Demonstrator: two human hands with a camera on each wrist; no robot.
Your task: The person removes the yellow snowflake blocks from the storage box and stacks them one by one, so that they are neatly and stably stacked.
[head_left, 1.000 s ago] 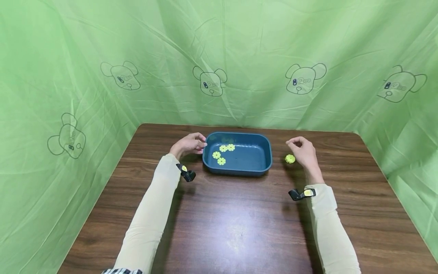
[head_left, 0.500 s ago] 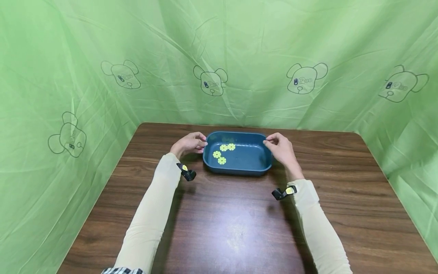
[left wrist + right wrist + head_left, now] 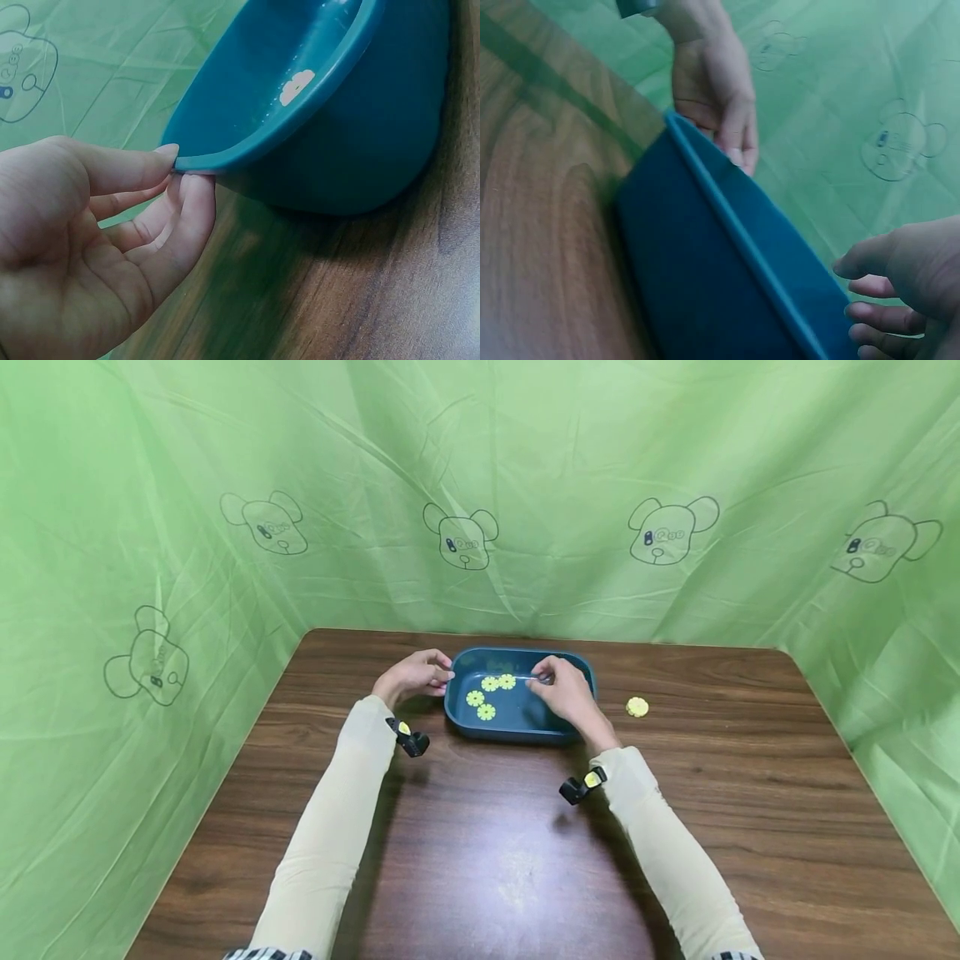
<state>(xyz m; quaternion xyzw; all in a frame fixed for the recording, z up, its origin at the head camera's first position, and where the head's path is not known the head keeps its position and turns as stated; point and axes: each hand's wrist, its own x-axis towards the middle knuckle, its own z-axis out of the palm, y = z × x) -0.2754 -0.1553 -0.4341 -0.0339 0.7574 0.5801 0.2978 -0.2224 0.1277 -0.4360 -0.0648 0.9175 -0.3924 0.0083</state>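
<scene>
A dark blue plastic basin [image 3: 525, 735] stands near the back of the wooden table. Several yellow flower-shaped discs [image 3: 486, 712] lie on its floor, toward the left side. The person's left hand [image 3: 415, 677] pinches the basin's left rim between thumb and fingers, as the left wrist view shows closely. Over the right half of the basin, the right hand [image 3: 566, 692] hovers with loosely bent fingers. In the right wrist view, its fingertips [image 3: 845, 266] stand apart and no disc shows between them. The area beneath this hand is partly hidden in the head view.
To the right of the basin lies a small pile of yellow flower-shaped discs [image 3: 637, 707] on the brown table [image 3: 750, 760]. A green curtain [image 3: 555, 593] with printed bear heads hangs behind and beside the table. Each wrist wears a black camera strap [image 3: 583, 785].
The right hand has moved left, from beside the disc pile, past the basin's right rim, to above its inside. The left hand has kept its grip on the left rim.
</scene>
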